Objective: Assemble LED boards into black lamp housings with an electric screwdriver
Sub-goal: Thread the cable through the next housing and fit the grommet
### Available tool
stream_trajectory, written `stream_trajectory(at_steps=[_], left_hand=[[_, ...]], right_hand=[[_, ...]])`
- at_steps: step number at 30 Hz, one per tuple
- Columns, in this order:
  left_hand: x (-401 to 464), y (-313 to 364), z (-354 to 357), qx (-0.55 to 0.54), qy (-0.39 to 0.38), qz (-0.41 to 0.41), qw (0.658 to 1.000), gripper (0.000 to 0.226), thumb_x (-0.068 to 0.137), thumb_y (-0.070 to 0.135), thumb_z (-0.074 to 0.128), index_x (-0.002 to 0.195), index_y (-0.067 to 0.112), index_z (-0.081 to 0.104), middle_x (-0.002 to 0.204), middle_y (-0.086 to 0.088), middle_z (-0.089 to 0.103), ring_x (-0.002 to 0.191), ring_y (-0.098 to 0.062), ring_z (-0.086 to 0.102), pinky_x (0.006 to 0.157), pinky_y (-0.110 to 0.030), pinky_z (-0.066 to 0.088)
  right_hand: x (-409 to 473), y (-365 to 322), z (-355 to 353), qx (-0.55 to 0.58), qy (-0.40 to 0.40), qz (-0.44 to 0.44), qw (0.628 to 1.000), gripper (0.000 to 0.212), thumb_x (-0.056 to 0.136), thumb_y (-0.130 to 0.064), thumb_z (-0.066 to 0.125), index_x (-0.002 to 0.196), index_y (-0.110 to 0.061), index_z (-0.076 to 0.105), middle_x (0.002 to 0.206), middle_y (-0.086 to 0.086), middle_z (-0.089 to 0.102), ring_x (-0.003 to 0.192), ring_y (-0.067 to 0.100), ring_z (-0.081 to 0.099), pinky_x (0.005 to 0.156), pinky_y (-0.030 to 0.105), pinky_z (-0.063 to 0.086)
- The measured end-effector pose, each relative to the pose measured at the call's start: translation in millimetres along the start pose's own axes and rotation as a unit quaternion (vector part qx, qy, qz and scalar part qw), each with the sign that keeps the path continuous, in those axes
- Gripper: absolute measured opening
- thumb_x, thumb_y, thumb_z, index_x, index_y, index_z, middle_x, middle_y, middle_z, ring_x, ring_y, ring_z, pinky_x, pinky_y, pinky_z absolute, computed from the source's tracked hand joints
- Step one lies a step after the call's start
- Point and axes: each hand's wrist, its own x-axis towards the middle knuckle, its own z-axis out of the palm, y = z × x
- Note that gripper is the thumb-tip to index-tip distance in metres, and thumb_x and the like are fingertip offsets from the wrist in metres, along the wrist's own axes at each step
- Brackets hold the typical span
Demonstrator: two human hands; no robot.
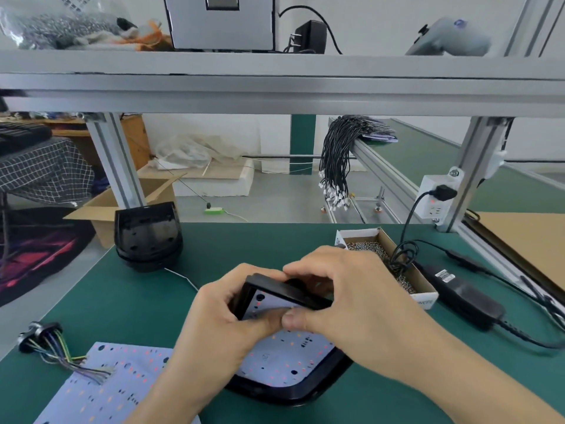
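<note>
Both my hands hold a small black lamp housing (276, 290) tilted up above the green mat, with a white LED board (272, 302) seated inside it. My left hand (220, 325) grips its left side, and my right hand (339, 298) curls over its top and right edge with the thumb pressing on the board. Below them lies a larger black housing (293, 390) with an LED board (290, 356) in it. A loose LED board (101, 390) lies at the front left. The electric screwdriver (446, 36) rests on the upper shelf at the right.
A stack of black housings (148, 237) stands at the back left. An open cardboard box of screws (391, 258) sits right of my hands, beside a black power adapter (461, 295) and its cable. A wire harness (52, 347) lies at the left edge. An aluminium frame post (470, 175) carries a socket.
</note>
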Motion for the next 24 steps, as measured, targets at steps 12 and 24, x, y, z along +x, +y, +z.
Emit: stream_trajectory(at_steps=[12, 24], left_hand=[[2, -7, -8, -0.018, 0.064, -0.030, 0.997, 0.031, 0.062, 0.015, 0.079, 0.092, 0.023, 0.075, 0.091, -0.003, 0.076, 0.088, -0.021, 0.072, 0.080, -0.030, 0.058], [23, -14, -16, -0.182, 0.158, -0.157, 0.958, 0.022, 0.051, 0.010, 0.078, 0.073, 0.010, 0.077, 0.085, -0.013, 0.075, 0.072, -0.026, 0.073, 0.056, -0.030, 0.057]], right_hand=[[11, -9, 2, -0.098, -0.029, -0.035, 0.994, 0.012, 0.087, -0.023, 0.065, 0.099, -0.023, 0.064, 0.097, -0.004, 0.057, 0.093, 0.019, 0.053, 0.083, 0.035, 0.042], [26, 21, 0, 0.088, 0.112, -0.008, 0.990, 0.041, 0.079, -0.021, 0.077, 0.118, -0.025, 0.066, 0.109, -0.012, 0.064, 0.101, 0.000, 0.057, 0.091, 0.009, 0.039]])
